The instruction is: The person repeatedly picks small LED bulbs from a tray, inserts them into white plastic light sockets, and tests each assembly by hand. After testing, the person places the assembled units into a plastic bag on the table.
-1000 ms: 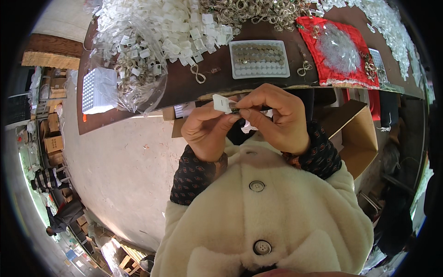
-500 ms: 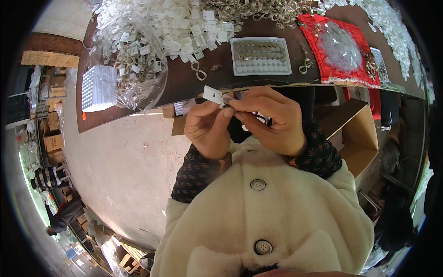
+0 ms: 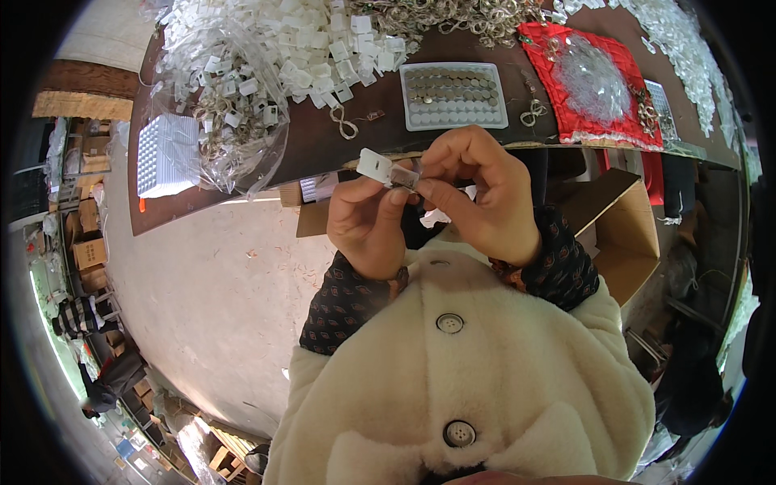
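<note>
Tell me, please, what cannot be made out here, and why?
In the head view:
White-tabbed clear plastic piece: lower edge partly covered by the left hand.
Right hand: whether it grips that piece; its own fingers cover the contact.
Heap of metal loops: far part cut off by the upper edge.
Distant person at left: hands too small.

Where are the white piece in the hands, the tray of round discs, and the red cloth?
White piece (image 3: 373, 164), head view: its flat face.
Tray (image 3: 457, 126), head view: its near rim.
Red cloth (image 3: 573, 124), head view: bare fabric, lower left.
</note>
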`<action>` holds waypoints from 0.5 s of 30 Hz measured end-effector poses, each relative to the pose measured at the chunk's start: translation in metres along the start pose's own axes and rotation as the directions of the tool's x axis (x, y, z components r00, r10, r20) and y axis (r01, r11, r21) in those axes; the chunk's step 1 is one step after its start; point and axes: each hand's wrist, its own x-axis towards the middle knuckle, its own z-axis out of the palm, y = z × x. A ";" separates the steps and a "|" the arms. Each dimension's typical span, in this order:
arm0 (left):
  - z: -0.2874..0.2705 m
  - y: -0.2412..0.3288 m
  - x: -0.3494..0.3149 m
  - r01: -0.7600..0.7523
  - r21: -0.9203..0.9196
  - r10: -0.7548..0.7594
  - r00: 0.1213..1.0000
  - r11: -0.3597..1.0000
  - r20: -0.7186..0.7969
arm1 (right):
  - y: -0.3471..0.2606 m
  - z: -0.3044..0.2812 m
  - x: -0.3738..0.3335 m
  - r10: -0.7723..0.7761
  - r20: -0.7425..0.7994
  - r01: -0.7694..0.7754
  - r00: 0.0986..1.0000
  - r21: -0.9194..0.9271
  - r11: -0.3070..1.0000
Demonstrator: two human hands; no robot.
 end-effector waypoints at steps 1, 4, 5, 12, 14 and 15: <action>-0.002 0.000 0.000 0.021 -0.037 -0.021 1.000 0.999 0.014 | 0.003 0.000 0.001 0.044 0.019 -0.046 0.999 0.070 0.996; -0.004 -0.002 -0.001 0.162 -0.223 -0.169 0.986 0.961 -0.012 | 0.011 -0.002 0.003 0.126 0.079 -0.140 0.989 0.209 0.968; -0.005 -0.003 -0.002 0.161 -0.217 -0.169 0.985 0.963 -0.021 | 0.013 -0.002 0.002 0.126 0.091 -0.143 0.988 0.212 0.967; -0.009 -0.019 0.007 0.207 -0.144 -0.218 0.974 0.968 -0.065 | 0.026 0.000 0.006 -0.148 0.047 0.154 0.988 -0.212 0.965; -0.013 -0.020 0.011 0.267 -0.175 -0.284 0.955 0.948 -0.085 | 0.027 -0.016 0.014 -0.238 0.088 0.252 0.967 -0.450 0.857; -0.015 -0.021 0.013 0.295 -0.202 -0.319 0.943 0.934 -0.098 | 0.031 -0.023 0.022 -0.295 0.061 0.281 0.953 -0.541 0.793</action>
